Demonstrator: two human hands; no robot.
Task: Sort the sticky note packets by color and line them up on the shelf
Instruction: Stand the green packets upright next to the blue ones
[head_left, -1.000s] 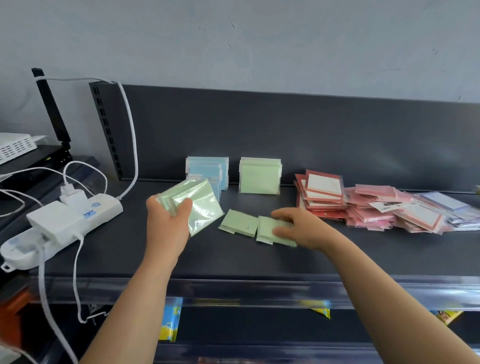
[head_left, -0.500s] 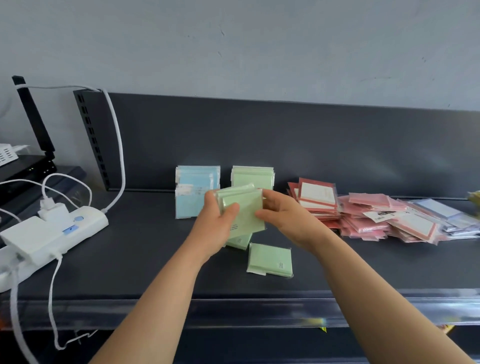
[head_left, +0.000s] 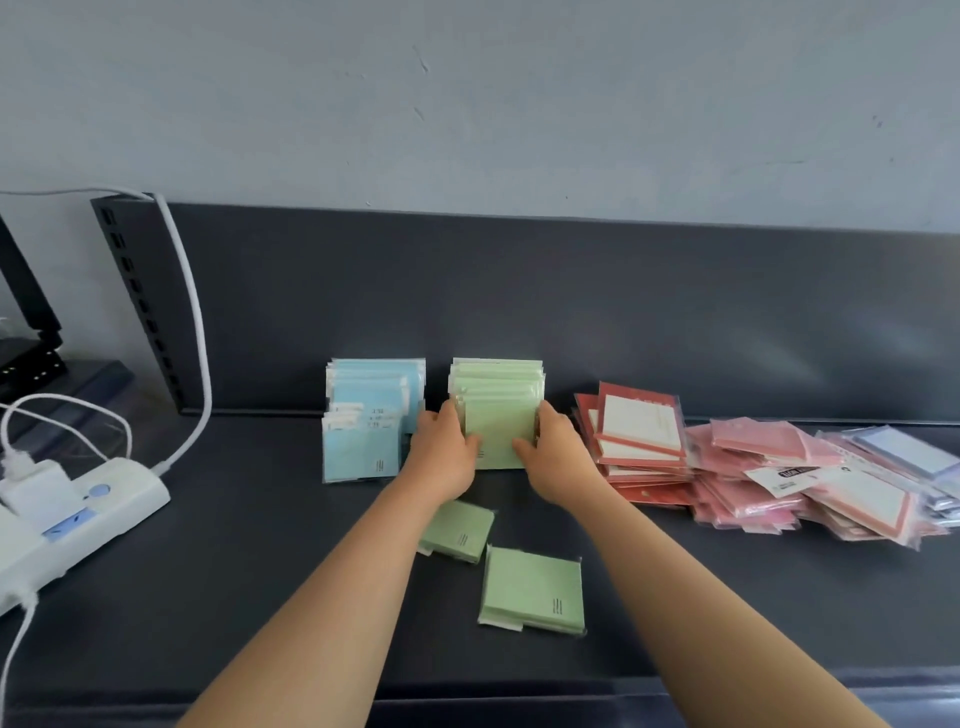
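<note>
The left hand (head_left: 441, 457) and right hand (head_left: 558, 457) each clasp one side of the upright row of pale green plastic-wrapped sticky note packets (head_left: 496, 415) at the dark shelf's (head_left: 260, 545) back, and should squeeze evenly to square it.

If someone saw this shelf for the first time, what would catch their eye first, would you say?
Both hands, left and right, press green packets upright at the back centre, beside a blue row. A loose red and pink pile sprawls right; two green packets lie flat in front.
</note>
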